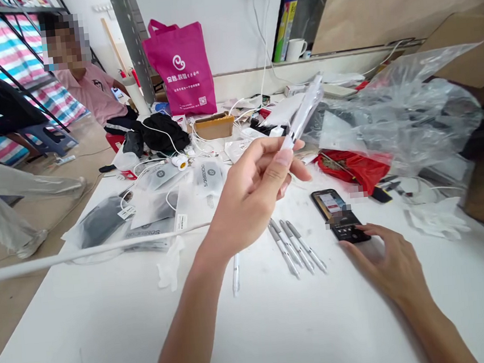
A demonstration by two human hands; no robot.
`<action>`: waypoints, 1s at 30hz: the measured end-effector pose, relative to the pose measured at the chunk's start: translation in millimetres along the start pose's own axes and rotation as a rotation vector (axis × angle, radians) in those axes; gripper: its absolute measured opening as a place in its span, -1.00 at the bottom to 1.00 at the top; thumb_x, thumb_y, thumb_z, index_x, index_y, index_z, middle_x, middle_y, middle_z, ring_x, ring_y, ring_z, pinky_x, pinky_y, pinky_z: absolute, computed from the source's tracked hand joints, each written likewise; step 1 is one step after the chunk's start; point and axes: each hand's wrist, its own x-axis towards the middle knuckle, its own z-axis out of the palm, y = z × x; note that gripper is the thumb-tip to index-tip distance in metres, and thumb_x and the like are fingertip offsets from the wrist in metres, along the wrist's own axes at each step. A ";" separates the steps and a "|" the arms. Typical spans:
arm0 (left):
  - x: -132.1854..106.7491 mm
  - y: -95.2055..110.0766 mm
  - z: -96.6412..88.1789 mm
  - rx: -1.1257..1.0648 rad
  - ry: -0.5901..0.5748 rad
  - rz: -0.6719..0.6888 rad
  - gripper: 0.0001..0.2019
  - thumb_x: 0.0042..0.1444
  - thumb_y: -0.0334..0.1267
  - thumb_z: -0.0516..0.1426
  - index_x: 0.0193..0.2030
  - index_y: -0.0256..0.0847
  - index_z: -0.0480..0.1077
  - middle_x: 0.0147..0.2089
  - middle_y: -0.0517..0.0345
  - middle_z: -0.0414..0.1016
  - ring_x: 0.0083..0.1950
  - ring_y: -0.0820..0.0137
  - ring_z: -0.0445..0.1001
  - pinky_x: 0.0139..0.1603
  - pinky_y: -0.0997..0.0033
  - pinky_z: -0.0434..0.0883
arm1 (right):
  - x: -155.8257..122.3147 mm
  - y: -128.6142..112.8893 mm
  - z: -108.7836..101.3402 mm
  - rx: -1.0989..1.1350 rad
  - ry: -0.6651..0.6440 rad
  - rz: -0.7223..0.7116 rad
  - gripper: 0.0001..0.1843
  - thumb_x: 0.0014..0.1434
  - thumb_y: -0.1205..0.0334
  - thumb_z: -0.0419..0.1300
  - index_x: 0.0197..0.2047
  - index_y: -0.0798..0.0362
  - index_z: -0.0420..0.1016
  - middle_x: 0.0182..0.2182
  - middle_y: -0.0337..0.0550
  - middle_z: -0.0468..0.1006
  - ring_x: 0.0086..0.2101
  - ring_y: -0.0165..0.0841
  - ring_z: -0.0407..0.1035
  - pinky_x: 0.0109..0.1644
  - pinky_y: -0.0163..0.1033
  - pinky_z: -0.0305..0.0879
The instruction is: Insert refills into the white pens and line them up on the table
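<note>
Raised over the table, my left hand (262, 174) pinches a slim clear plastic sleeve (306, 105) between thumb and fingers. What looks like one or more white pens is inside; the number cannot be made out. My right hand (389, 261) has its thumb and index finger on the lower end of a black smartphone (340, 215), which lies face up with its screen lit. Several white-and-grey pens (295, 246) lie side by side left of the phone. Another pen (236, 275) lies apart, partly hidden behind my left forearm.
Frosted packets (154, 204) are piled at the left, crossed by a white cable (86, 250). A magenta bag (182, 67) stands at the back. Right of centre are a red bag (352, 168) and crumpled clear plastic (415, 113). A seated person (92, 93) is beyond the table.
</note>
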 end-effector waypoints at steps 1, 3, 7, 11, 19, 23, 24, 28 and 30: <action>0.4 -0.1 -0.9 0.004 -0.002 -0.001 -0.73 0.48 -0.01 0.17 0.08 -0.16 0.49 -0.17 0.06 0.62 -0.33 0.47 0.39 -0.33 0.43 0.35 | -0.2 -0.4 0.0 -0.002 0.006 -0.005 -0.34 0.31 -0.39 0.23 0.16 -0.02 0.39 0.13 0.15 0.65 0.13 0.14 0.53 0.24 0.26 0.37; 1.2 -0.2 -2.1 0.011 -0.004 -0.002 -0.73 0.49 -0.02 0.17 0.09 -0.15 0.50 -0.17 0.07 0.62 -0.33 0.47 0.40 -0.33 0.43 0.36 | 0.2 -2.2 -0.3 -0.005 0.009 -0.007 -0.35 0.31 -0.39 0.24 0.14 -0.01 0.40 0.12 0.14 0.66 0.10 0.13 0.55 0.22 0.25 0.39; 1.6 0.8 -2.2 0.019 -0.003 -0.041 -0.70 0.51 -0.02 0.13 0.19 -0.12 0.47 -0.17 0.08 0.62 -0.36 0.47 0.39 -0.35 0.42 0.35 | 1.0 -7.6 -2.9 0.003 0.015 0.008 -0.38 0.32 -0.35 0.25 0.18 -0.04 0.41 0.14 0.13 0.64 0.11 0.17 0.54 0.22 0.31 0.41; 1.5 2.4 -2.9 0.001 -0.017 -0.077 -0.65 0.51 -0.01 0.12 0.28 -0.09 0.44 -0.18 0.08 0.61 -0.38 0.46 0.39 -0.38 0.42 0.34 | 0.3 -8.5 -5.8 0.015 0.027 0.004 -0.39 0.29 -0.24 0.36 0.27 -0.18 0.38 0.15 0.04 0.64 0.11 0.19 0.55 0.20 0.34 0.43; 0.0 5.8 -0.7 -0.034 -0.035 -0.097 -0.67 0.48 0.00 0.15 0.18 -0.13 0.54 -0.09 0.02 0.58 -0.34 0.47 0.37 -0.40 0.43 0.32 | 1.7 -8.7 -4.3 0.025 0.021 0.048 -0.35 0.29 -0.33 0.31 0.25 -0.11 0.41 0.14 0.07 0.64 0.10 0.19 0.55 0.22 0.36 0.41; 0.1 7.3 1.2 -0.056 -0.046 -0.094 -0.68 0.49 -0.02 0.14 0.11 -0.17 0.59 -0.12 0.03 0.53 -0.34 0.49 0.36 -0.44 0.44 0.29 | 1.5 -7.9 -2.7 0.014 0.017 0.036 -0.31 0.31 -0.41 0.24 0.21 -0.03 0.44 0.11 0.11 0.65 0.08 0.14 0.55 0.22 0.29 0.42; 0.1 7.7 1.1 -0.056 -0.043 -0.092 -0.68 0.49 -0.02 0.14 0.10 -0.18 0.59 -0.14 0.03 0.52 -0.36 0.49 0.35 -0.45 0.43 0.27 | 1.3 -7.8 -2.8 0.012 0.015 0.032 -0.30 0.31 -0.42 0.23 0.20 -0.02 0.45 0.11 0.12 0.65 0.07 0.14 0.56 0.21 0.29 0.42; -1.0 9.1 -0.9 0.001 -0.036 -0.099 -0.62 0.47 0.10 0.15 -0.07 -0.18 0.60 -0.23 0.05 0.52 -0.42 0.49 0.30 -0.50 0.41 0.23 | 1.2 -8.6 -3.4 0.010 0.012 0.036 -0.29 0.31 -0.43 0.22 0.22 -0.03 0.45 0.11 0.11 0.65 0.07 0.15 0.55 0.20 0.29 0.42; -2.4 9.4 -1.9 0.044 -0.055 -0.101 -0.60 0.44 0.14 0.17 -0.17 -0.16 0.59 -0.26 0.06 0.52 -0.43 0.49 0.30 -0.51 0.42 0.23 | 1.6 -8.5 -3.2 0.010 0.015 0.064 -0.26 0.29 -0.45 0.23 0.23 -0.03 0.44 0.14 0.12 0.64 0.10 0.18 0.54 0.23 0.31 0.41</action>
